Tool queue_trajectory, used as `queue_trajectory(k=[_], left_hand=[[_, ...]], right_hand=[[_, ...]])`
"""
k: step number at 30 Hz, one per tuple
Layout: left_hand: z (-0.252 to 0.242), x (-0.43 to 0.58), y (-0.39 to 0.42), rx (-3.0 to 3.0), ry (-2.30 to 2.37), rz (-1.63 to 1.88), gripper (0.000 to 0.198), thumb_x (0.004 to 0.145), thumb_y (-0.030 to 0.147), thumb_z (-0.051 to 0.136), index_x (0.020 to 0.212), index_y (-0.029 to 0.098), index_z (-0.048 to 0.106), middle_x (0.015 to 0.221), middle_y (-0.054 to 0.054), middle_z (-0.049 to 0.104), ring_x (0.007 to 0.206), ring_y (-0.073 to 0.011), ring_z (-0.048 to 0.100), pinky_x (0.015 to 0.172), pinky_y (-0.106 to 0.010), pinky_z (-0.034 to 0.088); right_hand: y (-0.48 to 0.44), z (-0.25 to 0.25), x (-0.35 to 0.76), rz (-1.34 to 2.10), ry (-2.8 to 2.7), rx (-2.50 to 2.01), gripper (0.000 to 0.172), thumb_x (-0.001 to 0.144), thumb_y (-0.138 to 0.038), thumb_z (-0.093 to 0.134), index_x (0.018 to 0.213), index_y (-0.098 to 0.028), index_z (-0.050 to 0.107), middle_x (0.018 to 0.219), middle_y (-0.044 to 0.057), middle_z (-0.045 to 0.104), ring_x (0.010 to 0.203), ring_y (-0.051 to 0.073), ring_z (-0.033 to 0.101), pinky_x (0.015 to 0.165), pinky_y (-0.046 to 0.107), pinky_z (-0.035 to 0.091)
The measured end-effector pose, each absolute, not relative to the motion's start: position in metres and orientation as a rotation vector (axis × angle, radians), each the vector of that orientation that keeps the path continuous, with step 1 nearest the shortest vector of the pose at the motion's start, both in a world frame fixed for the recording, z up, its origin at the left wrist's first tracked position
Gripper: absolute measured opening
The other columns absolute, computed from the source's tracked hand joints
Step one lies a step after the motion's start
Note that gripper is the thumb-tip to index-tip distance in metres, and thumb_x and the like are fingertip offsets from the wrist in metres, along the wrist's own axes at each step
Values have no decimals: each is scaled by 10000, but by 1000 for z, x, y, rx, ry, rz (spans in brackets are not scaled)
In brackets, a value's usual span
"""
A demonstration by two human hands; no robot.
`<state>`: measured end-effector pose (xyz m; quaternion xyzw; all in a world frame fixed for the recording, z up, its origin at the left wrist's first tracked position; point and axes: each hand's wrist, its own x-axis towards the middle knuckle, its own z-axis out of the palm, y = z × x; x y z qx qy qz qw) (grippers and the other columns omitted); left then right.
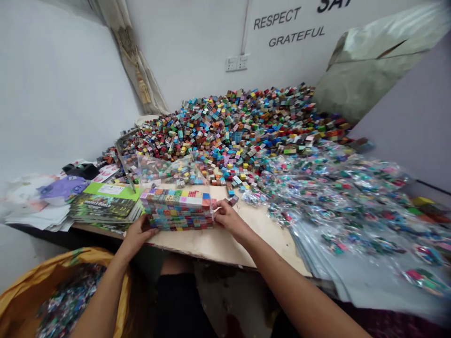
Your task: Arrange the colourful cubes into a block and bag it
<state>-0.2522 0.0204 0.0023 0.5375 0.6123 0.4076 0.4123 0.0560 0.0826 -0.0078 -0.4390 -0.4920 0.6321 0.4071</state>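
Observation:
A block-shaped stack of small patterned cubes (179, 211) sits at the table's front edge in a clear plastic bag (165, 169). The bag's loose upper part stands up behind the stack. My left hand (139, 232) is closed on the stack's lower left end, thumb along the front. At the other end my right hand (229, 218) grips the right side of the bagged stack, fingers bent against it. A few loose cubes (231, 201) lie just beyond my right fingers.
A large heap of loose cubes (225, 126) covers the back of the table. Filled clear packets (338, 188) spread over the right side. Green booklets (105, 202) and a black tape dispenser (81, 170) are at left. An orange sack (88, 256) with shiny packets stands below.

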Motion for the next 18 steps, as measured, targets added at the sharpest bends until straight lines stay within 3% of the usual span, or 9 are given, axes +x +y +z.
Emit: queue_trajectory(k=[6,10,14,18], left_hand=[[7,-255,14,1245,1320,1153,674,653,335,691,1277,176,492,1285,-105,569,1194,-287,517,1024,-433,382],[5,-255,18,1166,1231,1264,608,712,330,624,1289,182,507,1314,-94,544,1208,-278,489,1007,-396,380],[-2,-256,24,1156,1286,1274,537,765,330,547,1286,208,495,1213,-82,587,1055,-227,570,848,-330,458],[-4,-257,31,1225,1347,1292,323,779,342,549,1034,157,625,965,-58,641,872,-179,585,749,-282,462]], right_hand=[[81,-23,60,1549,-1262,-1129,431,599,-413,685,952,-214,538,625,-25,564,509,140,515,456,220,336],[82,-28,63,1580,-1121,-1142,486,557,-396,790,958,-208,589,803,35,658,682,190,618,572,263,481],[77,-21,61,1588,-1047,-1206,481,483,-344,825,899,-212,623,816,12,671,732,190,628,591,235,500],[77,-22,61,1551,-1089,-1248,475,473,-327,799,909,-216,646,909,13,682,787,197,630,625,235,510]])
